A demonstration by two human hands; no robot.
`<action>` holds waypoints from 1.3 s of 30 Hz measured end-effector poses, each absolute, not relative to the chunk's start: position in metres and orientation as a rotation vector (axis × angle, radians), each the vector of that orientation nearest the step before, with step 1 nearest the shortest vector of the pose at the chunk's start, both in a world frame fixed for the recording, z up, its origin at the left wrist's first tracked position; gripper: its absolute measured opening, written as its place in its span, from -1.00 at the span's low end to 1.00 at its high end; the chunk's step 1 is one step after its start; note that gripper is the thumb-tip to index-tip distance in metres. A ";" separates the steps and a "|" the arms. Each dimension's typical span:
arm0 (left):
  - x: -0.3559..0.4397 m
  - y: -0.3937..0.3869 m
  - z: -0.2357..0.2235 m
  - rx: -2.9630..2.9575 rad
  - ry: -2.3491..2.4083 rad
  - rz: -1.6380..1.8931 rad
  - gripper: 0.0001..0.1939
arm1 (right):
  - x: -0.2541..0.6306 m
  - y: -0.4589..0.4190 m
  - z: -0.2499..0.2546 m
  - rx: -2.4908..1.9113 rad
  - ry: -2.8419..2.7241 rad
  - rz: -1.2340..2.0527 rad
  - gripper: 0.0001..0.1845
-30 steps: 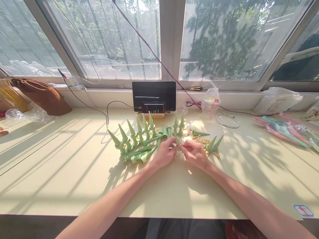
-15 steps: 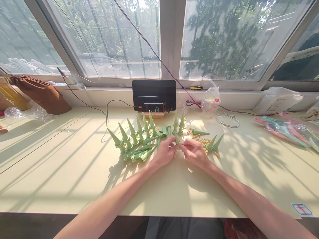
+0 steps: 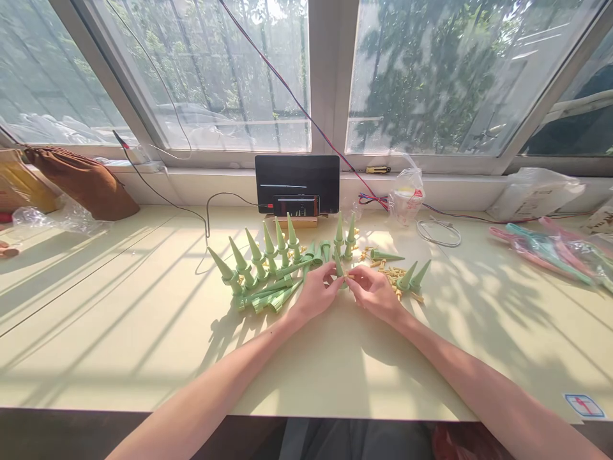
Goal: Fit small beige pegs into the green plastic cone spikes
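Working at the middle of the tabletop [image 3: 306, 383], hands close together. Holding a green cone [image 3: 338, 263] in the left hand [image 3: 320, 292], point upward and leaning slightly leftward, with the grip closed on the lower part. Hard to tell whether touching the surface or held just above. Over to the right hand [image 3: 376, 292]: pinching thumb to fingers, almost no gap, apparently on a small tan peg [image 3: 348, 275], right up against the cone's side. Too small to make out how far in.

Judging by that pose, busy fitting peg to cone, probably lining up or pushing in. Calling next for a steady left hold, a straight line for the peg and a short, firm press from the right, without bumping anything close by.

And plenty to mind around there! Note, off to the left, a row of upright green spikes [image 3: 257, 252] with collars; nearer, loose green cones [image 3: 275, 297] lying in a heap. Spot behind the hands a pair of standing spikes [image 3: 339, 233]. Look just beyond the right hand for a pile of tan pegs [image 3: 393, 273], with two leaning cones [image 3: 407, 277] at the right edge.
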State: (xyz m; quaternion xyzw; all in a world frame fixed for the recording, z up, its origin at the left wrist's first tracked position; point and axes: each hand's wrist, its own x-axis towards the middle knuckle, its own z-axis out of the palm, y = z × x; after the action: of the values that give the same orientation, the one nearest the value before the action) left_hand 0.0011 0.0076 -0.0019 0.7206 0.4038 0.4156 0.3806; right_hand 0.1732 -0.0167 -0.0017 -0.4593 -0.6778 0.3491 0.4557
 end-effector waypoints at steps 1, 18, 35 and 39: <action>0.001 0.008 -0.003 1.833 1.064 1.060 -0.81 | 0.174 -0.016 -0.001 -1.143 -1.676 0.849 -0.70; -0.003 0.005 0.001 1.918 1.348 0.980 -0.69 | 0.181 -0.005 -0.004 -1.284 -1.656 0.662 -0.80; -0.003 0.006 0.003 1.931 1.359 1.099 -0.82 | 0.189 -0.003 0.003 -1.374 -1.555 0.444 -0.75; 0.000 0.001 0.007 2.128 1.289 1.124 -0.66 | 0.194 0.002 0.000 -1.453 -1.558 0.291 -0.72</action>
State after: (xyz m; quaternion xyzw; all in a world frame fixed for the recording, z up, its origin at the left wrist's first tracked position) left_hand -0.0004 0.0012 0.0069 0.7629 0.4622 0.4031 0.2044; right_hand 0.1937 0.0024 -0.0001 -0.5944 -0.6373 0.1191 0.4759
